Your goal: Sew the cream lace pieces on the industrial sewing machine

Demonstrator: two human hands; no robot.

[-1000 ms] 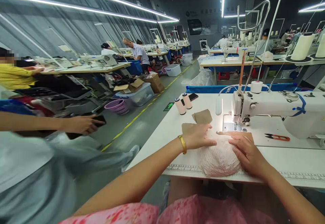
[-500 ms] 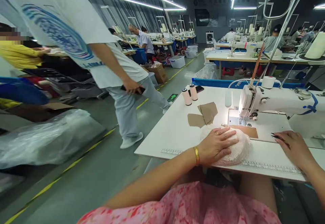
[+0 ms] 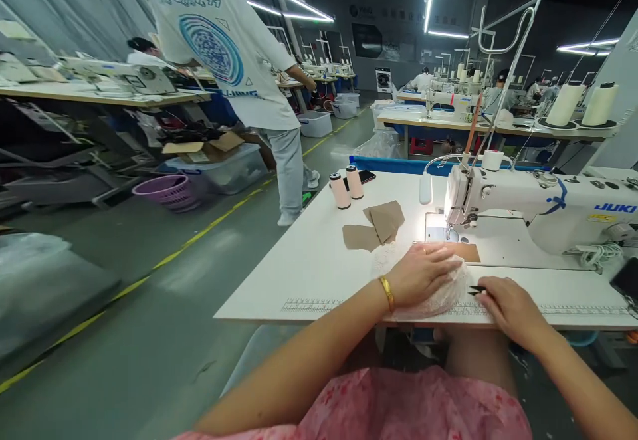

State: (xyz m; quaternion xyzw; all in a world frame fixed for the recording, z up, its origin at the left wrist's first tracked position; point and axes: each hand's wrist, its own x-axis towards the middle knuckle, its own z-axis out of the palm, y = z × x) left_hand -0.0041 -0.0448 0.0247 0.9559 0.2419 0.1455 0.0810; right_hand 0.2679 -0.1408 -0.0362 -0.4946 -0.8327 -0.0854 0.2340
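My left hand (image 3: pixel 423 272) lies flat, fingers spread, on a mound of pale pink lace fabric (image 3: pixel 446 294) at the front edge of the white sewing table (image 3: pixel 309 260). My right hand (image 3: pixel 506 306) is closed on small black thread snips (image 3: pixel 474 290), whose tips point at the lace. Just behind the lace stands the white sewing machine (image 3: pixel 528 204), its lamp lighting the needle plate. A tan fabric piece (image 3: pixel 466 252) lies under the needle area, partly hidden by my left hand.
Two tan fabric pieces (image 3: pixel 379 225), two pink thread spools (image 3: pixel 347 186) and a phone (image 3: pixel 366 176) lie on the table's left part. A person in a white printed shirt (image 3: pixel 234 61) walks in the aisle at left. A purple basket (image 3: pixel 164 191) and boxes sit beyond.
My right hand left the lace, reached right to the snips and has come back holding them beside the lace. The person in the aisle walked further away. My view swung left.
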